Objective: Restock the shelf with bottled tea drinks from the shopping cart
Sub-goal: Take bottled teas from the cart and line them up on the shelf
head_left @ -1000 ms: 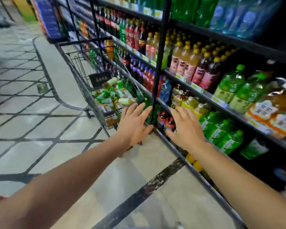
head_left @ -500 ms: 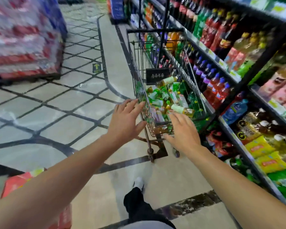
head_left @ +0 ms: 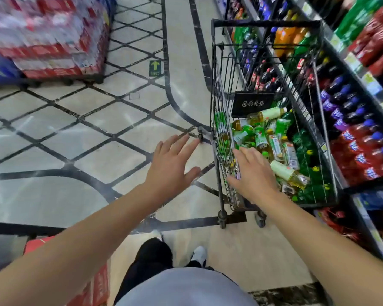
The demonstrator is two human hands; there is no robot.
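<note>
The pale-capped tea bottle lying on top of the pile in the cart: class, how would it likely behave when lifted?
The tea bottle looks full, so probably heavy for its size. It lies on its side atop loose bottles, so neighbours may shift or roll. Its glossy label may be slippery.

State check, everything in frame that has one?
Left hand: open, empty, over the floor beside the cart.
Right hand: open, empty, at the cart's near rim.
Cart: loaded, against the shelf.
Tea bottles: lying jumbled in the cart.
Shelf: stocked.
</note>
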